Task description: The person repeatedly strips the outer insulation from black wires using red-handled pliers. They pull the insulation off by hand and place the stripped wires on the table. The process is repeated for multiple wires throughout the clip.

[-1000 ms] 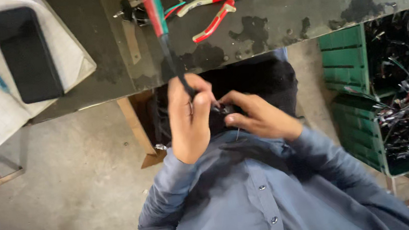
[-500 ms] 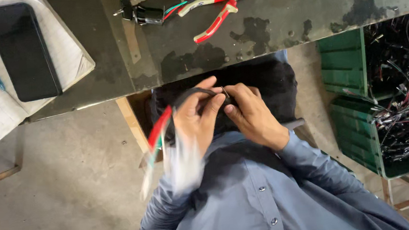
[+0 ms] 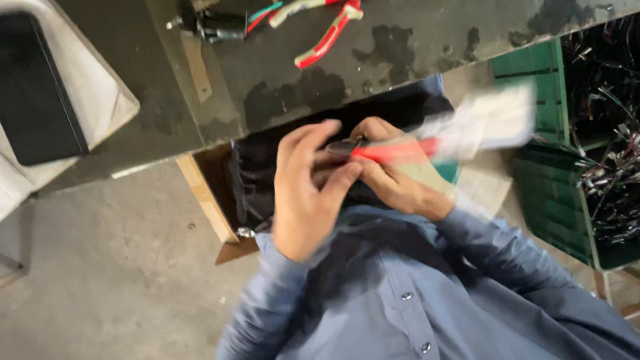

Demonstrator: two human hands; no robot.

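Note:
Both my hands meet in front of my chest, just below the edge of the dark worktable point(image 3: 415, 33). My left hand point(image 3: 304, 197) pinches the dark end of a bundle of wires point(image 3: 398, 151) with red, green and white strands. My right hand point(image 3: 396, 181) grips the same bundle right beside it, and the fingers of both hands touch. The loose length of the bundle streams out to the right as a pale blur. My blue shirt sleeves fill the lower part of the view.
Red-handled pliers point(image 3: 325, 17) and a small black part point(image 3: 218, 28) lie on the table. A black phone point(image 3: 22, 86) rests on a white box at the left. Green crates point(image 3: 552, 183) full of dark wires stand at the right. A wooden frame point(image 3: 202, 198) sits under the table.
The wire bundle's loose length first pointed up over the table, then hung down to the left, and now points right. My hands have stayed together in place.

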